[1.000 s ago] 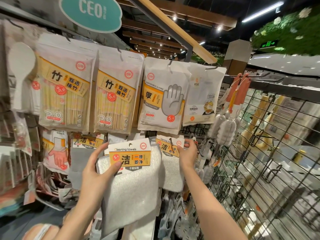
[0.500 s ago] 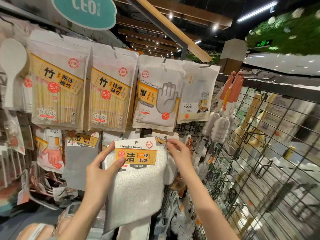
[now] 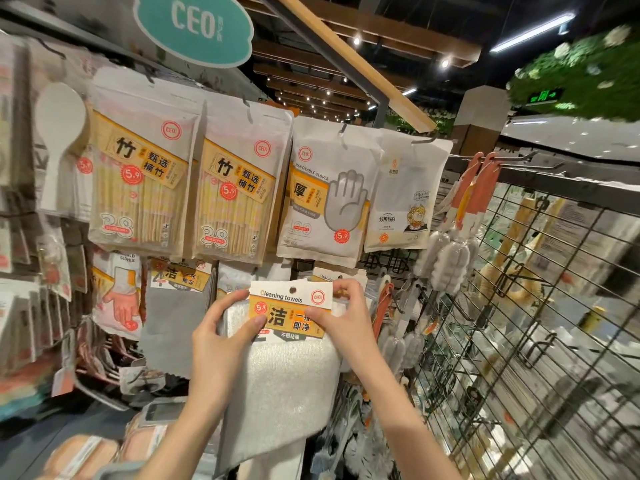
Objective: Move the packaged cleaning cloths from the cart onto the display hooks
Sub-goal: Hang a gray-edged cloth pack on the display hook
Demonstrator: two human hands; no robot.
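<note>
Right hand [image 3: 341, 315] newly beside left hand [image 3: 221, 327], both pinching cleaning-towel pack [image 3: 289, 341].

Both forearms raised from lower edge of view, angled up and inward, bare to wrists. Left hand [image 3: 221, 336] held at left side of cloth pack [image 3: 284, 375]: thumb laid across front of card label [image 3: 291, 311], fingers curled behind. Right hand [image 3: 346, 315] held at label's right end: thumb pressed on front, fingers curled over top corner. Pack pinched between both hands, hands close together, at chest height.
</note>
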